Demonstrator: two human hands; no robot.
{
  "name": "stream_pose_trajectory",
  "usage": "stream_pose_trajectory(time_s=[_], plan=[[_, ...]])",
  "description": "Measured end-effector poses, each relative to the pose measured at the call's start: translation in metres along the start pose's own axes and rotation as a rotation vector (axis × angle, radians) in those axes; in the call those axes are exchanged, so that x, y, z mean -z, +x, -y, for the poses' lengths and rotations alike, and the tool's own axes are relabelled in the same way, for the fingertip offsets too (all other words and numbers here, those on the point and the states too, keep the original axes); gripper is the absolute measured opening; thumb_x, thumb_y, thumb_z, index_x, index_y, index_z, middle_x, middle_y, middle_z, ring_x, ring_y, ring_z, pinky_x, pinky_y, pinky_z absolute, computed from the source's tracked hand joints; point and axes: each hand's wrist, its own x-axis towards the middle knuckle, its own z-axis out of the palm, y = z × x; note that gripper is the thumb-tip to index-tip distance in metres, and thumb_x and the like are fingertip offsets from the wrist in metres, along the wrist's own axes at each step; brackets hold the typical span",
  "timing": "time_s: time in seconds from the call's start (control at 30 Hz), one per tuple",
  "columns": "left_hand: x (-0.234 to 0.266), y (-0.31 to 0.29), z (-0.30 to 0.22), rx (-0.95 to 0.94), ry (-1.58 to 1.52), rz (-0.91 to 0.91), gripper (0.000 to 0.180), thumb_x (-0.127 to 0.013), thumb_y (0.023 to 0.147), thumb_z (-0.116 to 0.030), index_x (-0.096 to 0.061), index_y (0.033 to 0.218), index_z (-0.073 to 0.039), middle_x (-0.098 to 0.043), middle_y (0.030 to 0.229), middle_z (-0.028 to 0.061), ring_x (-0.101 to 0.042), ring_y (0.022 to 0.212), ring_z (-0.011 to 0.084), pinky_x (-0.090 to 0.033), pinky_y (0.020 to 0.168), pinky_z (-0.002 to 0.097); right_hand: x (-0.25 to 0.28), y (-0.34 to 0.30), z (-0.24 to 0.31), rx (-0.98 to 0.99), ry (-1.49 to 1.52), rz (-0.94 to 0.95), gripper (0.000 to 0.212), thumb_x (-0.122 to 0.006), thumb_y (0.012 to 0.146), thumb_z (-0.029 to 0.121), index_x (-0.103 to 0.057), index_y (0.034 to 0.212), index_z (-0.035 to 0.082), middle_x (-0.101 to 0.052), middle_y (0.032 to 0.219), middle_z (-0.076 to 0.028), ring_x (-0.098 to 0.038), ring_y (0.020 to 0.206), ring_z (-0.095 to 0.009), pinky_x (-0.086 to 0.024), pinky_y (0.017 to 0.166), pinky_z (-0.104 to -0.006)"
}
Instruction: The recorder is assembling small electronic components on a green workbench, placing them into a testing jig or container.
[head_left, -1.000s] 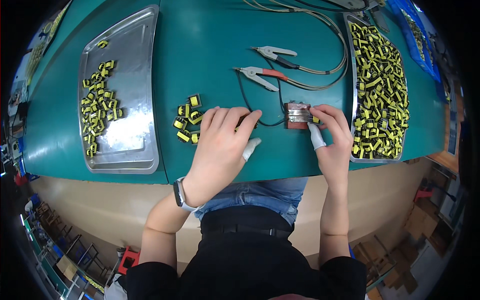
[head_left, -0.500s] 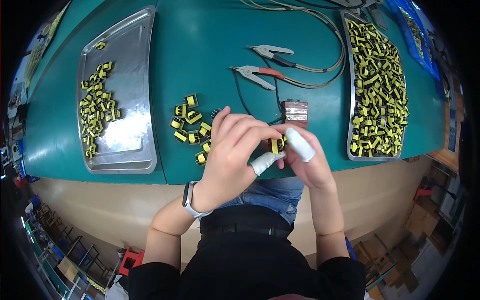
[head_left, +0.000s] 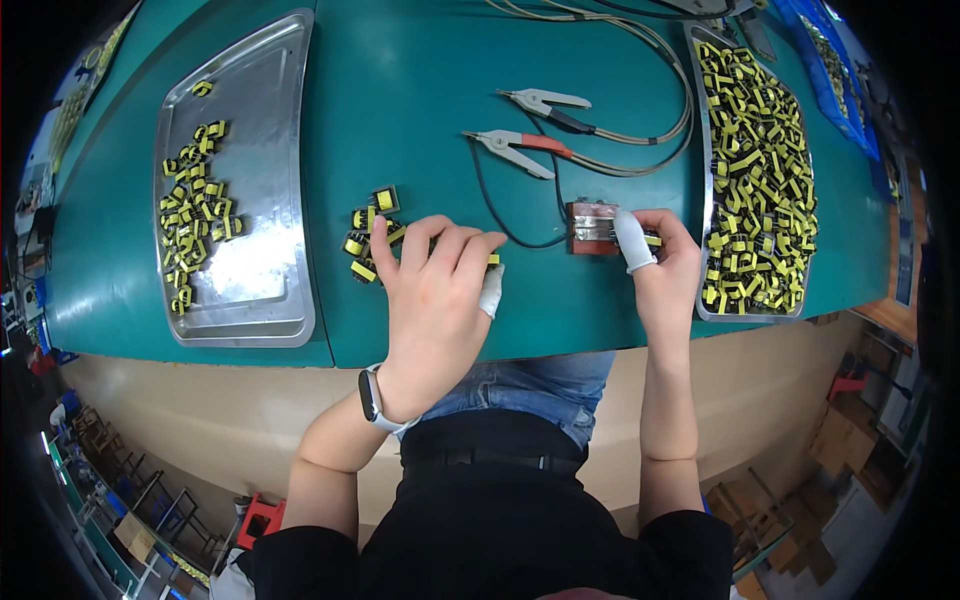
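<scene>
My right hand, a white cover on its thumb, grips a small yellow-and-black transformer. It holds the part at the right side of a reddish-brown block with shiny metal strips on top. My left hand, palm down with curled fingers, hovers over or rests on the loose transformers at the left. A yellow bit of another transformer shows between its index finger and covered thumb. The hand hides most of that part and some of the group.
A metal tray at left carries several transformers; a fuller tray stands at right. Two clip leads, one black-marked and one red-marked, lie beyond the block. A blue crate is at the far right.
My hands have parted from the transformer between them. My right hand has moved right and away from me to the block with a transformer; my left has shifted slightly over the loose group.
</scene>
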Motion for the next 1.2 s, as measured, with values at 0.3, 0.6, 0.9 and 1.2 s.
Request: stream_pose_trajectory(time_s=[0.3, 0.6, 0.9, 1.2], plan=[[0.008, 0.003, -0.005, -0.018, -0.354, -0.115, 0.033, -0.084, 0.08, -0.013, -0.073, 0.111, -0.013, -0.073, 0.106, 0.0019, -0.067, 0.104, 0.0248, -0.028, 0.119, 0.0545, -0.002, 0.0, -0.011, 0.005, 0.104, -0.041, 0.024, -0.077, 0.094, 0.02, -0.071, 0.098, -0.003, -0.071, 0.083, -0.005, -0.057, 0.069, -0.007, -0.045, 0.061, -0.0251], [0.012, 0.004, -0.009, -0.083, -0.571, -0.144, 0.036, -0.083, 0.08, -0.003, -0.07, 0.114, -0.011, -0.075, 0.109, 0.0048, -0.071, 0.105, 0.0249, -0.038, 0.114, 0.0514, 0.003, -0.003, 0.004, -0.034, 0.243, 0.099, 0.023, -0.069, 0.1, 0.022, -0.069, 0.105, 0.0, -0.067, 0.087, -0.003, -0.054, 0.064, -0.005, -0.04, 0.056, -0.0211], [0.002, 0.001, -0.016, -0.141, -0.751, -0.11, 0.052, -0.081, 0.077, 0.002, -0.065, 0.126, -0.01, -0.073, 0.116, 0.007, -0.069, 0.11, 0.0274, -0.042, 0.111, 0.0519, -0.012, -0.028, 0.011, -0.258, 1.013, 0.693, 0.026, -0.079, 0.09, 0.014, -0.06, 0.105, 0.007, -0.068, 0.112, -0.006, -0.062, 0.07, -0.008, -0.048, 0.058, -0.0203], [0.005, -0.001, 0.009, -0.061, -0.038, 0.021, 0.062, -0.08, 0.078, -0.011, -0.061, 0.137, -0.012, -0.058, 0.126, 0.0084, -0.052, 0.122, 0.0326, -0.035, 0.111, 0.056, 0.011, -0.002, 0.006, -0.062, 0.402, 0.167, 0.026, -0.074, 0.091, 0.009, -0.074, 0.116, 0.002, -0.071, 0.091, -0.002, -0.058, 0.069, -0.006, -0.044, 0.06, -0.0213]])
